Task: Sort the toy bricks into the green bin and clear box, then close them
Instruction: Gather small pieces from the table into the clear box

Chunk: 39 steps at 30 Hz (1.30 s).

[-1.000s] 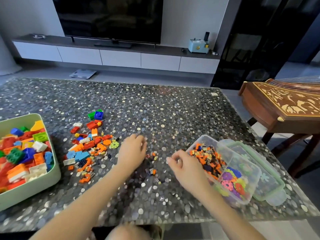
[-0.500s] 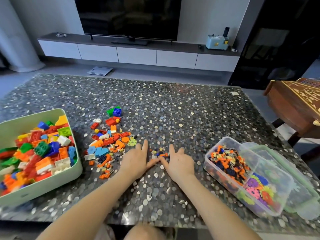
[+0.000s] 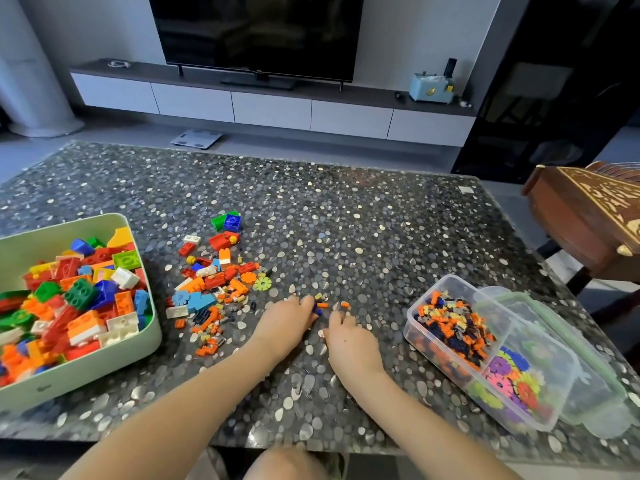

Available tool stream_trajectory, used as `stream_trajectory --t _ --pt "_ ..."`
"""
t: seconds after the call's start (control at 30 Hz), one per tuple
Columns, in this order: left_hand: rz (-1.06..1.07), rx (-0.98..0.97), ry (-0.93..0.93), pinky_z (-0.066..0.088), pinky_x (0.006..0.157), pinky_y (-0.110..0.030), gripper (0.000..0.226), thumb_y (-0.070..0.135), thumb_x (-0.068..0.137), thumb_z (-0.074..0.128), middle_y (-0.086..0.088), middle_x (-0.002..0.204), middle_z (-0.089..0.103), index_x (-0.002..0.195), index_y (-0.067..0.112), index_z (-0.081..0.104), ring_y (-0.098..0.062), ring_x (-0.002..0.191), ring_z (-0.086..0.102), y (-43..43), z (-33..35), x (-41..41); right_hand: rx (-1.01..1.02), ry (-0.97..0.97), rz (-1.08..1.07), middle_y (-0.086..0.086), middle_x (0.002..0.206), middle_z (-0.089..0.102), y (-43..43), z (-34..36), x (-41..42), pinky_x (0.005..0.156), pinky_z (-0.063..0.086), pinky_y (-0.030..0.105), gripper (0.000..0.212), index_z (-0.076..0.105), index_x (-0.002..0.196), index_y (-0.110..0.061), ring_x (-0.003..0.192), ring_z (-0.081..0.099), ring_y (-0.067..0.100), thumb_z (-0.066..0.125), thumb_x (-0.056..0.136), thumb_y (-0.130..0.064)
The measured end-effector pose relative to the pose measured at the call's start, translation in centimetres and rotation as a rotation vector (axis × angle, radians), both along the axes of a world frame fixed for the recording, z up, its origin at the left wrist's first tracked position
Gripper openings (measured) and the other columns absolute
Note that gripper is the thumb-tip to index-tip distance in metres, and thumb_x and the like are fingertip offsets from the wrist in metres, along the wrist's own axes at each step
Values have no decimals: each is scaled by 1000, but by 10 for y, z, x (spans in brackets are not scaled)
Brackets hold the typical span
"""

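Observation:
The green bin (image 3: 86, 375) at the left holds many large coloured bricks. A loose pile of bricks (image 3: 214, 285) lies on the table just right of it. The clear box (image 3: 446, 284) at the right holds small orange, dark and tan pieces and flower-shaped discs. My left hand (image 3: 287, 327) and my right hand (image 3: 351, 344) lie close together on the table, fingers curled. A few tiny bricks (image 3: 323, 304) sit just beyond the fingertips; my left fingers curl round a blue one. What my right fingers hold is hidden.
The box's green-edged clear lid (image 3: 595, 368) lies under and beside the box at the table's right edge. The pebble-patterned table (image 3: 346, 220) stretches far behind. A carved wooden instrument (image 3: 588, 216) stands off the right side. My knees show below the near edge.
My hands went from spread flat with straight fingers to curled, bunching the tiny bricks between them. The view has shifted a little to the right.

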State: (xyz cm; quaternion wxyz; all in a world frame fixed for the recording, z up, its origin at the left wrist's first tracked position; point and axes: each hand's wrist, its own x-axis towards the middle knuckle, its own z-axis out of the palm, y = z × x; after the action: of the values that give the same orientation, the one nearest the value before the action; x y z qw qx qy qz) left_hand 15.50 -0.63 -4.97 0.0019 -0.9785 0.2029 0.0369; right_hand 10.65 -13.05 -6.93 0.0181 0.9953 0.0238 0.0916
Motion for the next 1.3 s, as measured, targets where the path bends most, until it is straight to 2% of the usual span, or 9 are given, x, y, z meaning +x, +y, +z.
stream_trajectory --t 0.2,0.33,0.47,0.6,0.7,0.83,0.93,1.17,1.3 --pt "133 -30 67 43 62 -29 25 11 99 42 -10 108 61 123 7 38 -27 94 62 -2 0 -4 91 37 -2 1 49 57 -7 2 -9 31 31 15 52 58 81 -6 32 53 13 92 50 -32" --pt "208 -69 182 50 73 -30 54 7 97 43 -13 108 65 145 -1 19 -25 95 64 -1 4 10 344 266 -164 12 104 66 -12 17 10 67 44 33 25 42 119 -5 96 64 29 45 97 -16" --pt "237 -115 298 48 78 -33 39 14 98 43 -17 115 60 132 -2 35 -30 103 60 -2 14 19 430 367 -160 13 109 61 -18 26 18 69 40 32 20 43 113 -5 101 60 30 42 98 -17" --pt "236 -103 310 45 77 -31 28 17 98 43 -17 116 58 120 1 45 -29 103 58 -6 21 19 566 407 -192 7 87 54 -21 30 20 61 37 29 8 42 93 -11 75 54 21 41 97 -17" --pt "271 -208 349 45 79 -30 25 26 99 42 -12 105 59 110 4 48 -23 90 54 -4 28 19 810 398 -204 10 79 50 -30 39 17 51 32 31 27 33 71 -14 56 41 20 44 95 -16" --pt "385 -680 509 47 58 -26 16 23 97 47 -6 77 57 92 8 49 -17 61 50 -11 48 16 1207 384 -247 -7 43 37 -47 65 8 41 27 24 25 40 72 -14 38 30 12 43 97 -18" --pt "311 -885 625 39 44 -18 17 23 97 48 -1 62 51 88 9 49 -11 47 44 -37 74 8 1418 276 -313 -4 49 27 -83 86 1 37 20 20 30 37 68 -17 40 21 12 43 97 -18" --pt "19 -950 802 46 45 -22 17 20 94 55 -5 62 53 80 13 48 -12 48 49 -145 86 -15 773 148 -484 10 59 53 -170 98 4 64 50 38 26 50 61 -12 60 58 33 52 86 -18" --pt "30 -890 748 57 79 -44 8 13 91 58 -10 85 62 97 10 62 -26 74 62 -166 81 -15 676 171 -449 15 60 58 -182 99 6 62 48 35 37 49 54 -8 60 58 26 49 90 -16"
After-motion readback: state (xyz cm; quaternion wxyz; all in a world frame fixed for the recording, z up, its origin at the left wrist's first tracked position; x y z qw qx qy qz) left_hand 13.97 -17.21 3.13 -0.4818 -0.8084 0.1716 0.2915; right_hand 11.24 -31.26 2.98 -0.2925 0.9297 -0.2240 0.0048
